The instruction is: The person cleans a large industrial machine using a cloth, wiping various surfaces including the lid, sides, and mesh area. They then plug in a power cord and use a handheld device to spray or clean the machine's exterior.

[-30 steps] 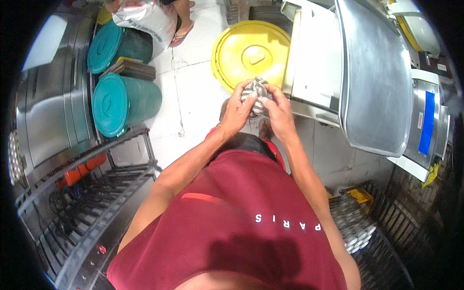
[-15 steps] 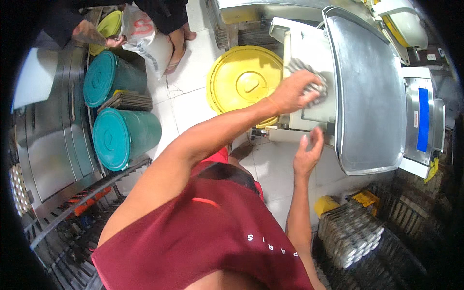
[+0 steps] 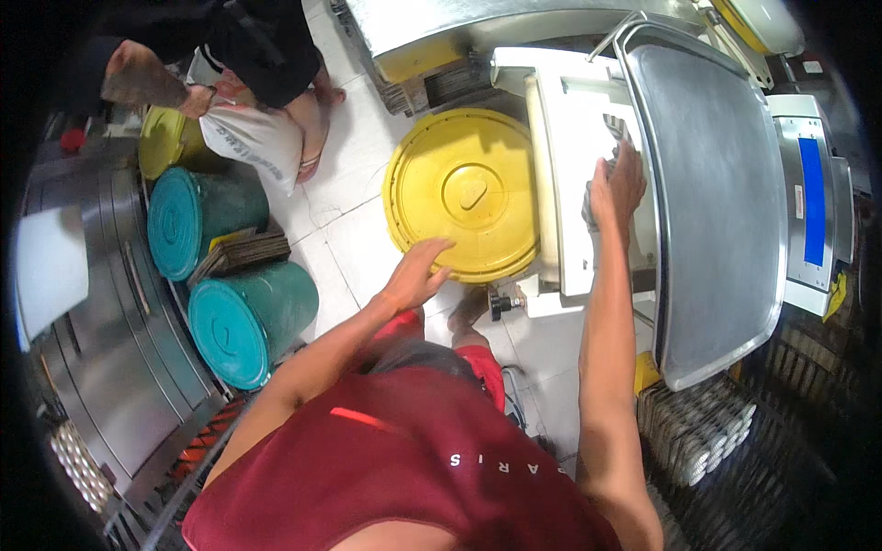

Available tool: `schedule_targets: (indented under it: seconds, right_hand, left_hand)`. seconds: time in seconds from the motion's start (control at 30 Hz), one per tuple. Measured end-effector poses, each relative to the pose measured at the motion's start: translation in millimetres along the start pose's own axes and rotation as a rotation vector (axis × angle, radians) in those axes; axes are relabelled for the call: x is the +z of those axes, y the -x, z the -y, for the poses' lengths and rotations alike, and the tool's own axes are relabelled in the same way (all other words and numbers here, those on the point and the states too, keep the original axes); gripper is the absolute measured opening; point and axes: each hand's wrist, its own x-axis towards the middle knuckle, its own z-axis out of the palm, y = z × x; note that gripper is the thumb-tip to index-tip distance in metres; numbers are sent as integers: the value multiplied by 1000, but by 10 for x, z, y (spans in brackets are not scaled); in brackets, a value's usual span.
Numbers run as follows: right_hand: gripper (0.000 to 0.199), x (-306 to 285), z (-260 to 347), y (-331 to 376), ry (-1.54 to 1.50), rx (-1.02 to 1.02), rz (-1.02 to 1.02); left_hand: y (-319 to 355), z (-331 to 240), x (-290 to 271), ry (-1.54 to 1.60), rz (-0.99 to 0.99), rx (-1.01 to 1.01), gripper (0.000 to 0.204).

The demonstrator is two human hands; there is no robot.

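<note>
My right hand (image 3: 617, 184) is stretched out over a white machine (image 3: 579, 138) and presses a crumpled grey cloth (image 3: 614, 127) against its top, fingers closed over the cloth. My left hand (image 3: 418, 274) lies open, fingers spread, on the near rim of a big round yellow lid (image 3: 469, 188) that covers a bin on the tiled floor. My red shirt fills the lower middle of the view.
A large steel tray (image 3: 717, 202) lies right of the white machine. Two teal lidded bins (image 3: 243, 321) and a yellow-green bucket (image 3: 165, 142) stand by a steel counter (image 3: 101, 349) on the left. Another person (image 3: 266, 83) stands beyond them. Crates of round tins (image 3: 698, 432) sit at lower right.
A second ago both hands squeezed the cloth in front of me. The cloth has since gone up onto the white machine, and my left hand has dropped onto the yellow lid.
</note>
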Motion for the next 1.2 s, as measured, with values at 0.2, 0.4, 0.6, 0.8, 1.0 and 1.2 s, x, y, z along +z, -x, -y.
schedule_targets:
  seconds: [0.2,0.4,0.6,0.8,1.0,1.2]
  right_hand:
    - [32,370,298,-684,99,-310,-171]
    - [15,380,118,-680,-29,-508,-133]
    - [11,34,-217,152,-51,-539,-117]
    - [16,122,-737,-409,275,-80,-384]
    - [32,431,-125,-1155,301,-35,-280]
    - [39,755,-451,-1293,359,-585,-175]
  left_hand:
    - [339,579,-396,-21,297,-264,56]
    - [177,839,-703,-45,364,-240,54]
    - [319,1125,-710,-80,369,-257,52]
    - [604,1383,-713,-94,375,-395,53]
    - [1271,1720,-504,-60,323,-483,56]
    - [1418,1593,-525,-95,353,-638,56]
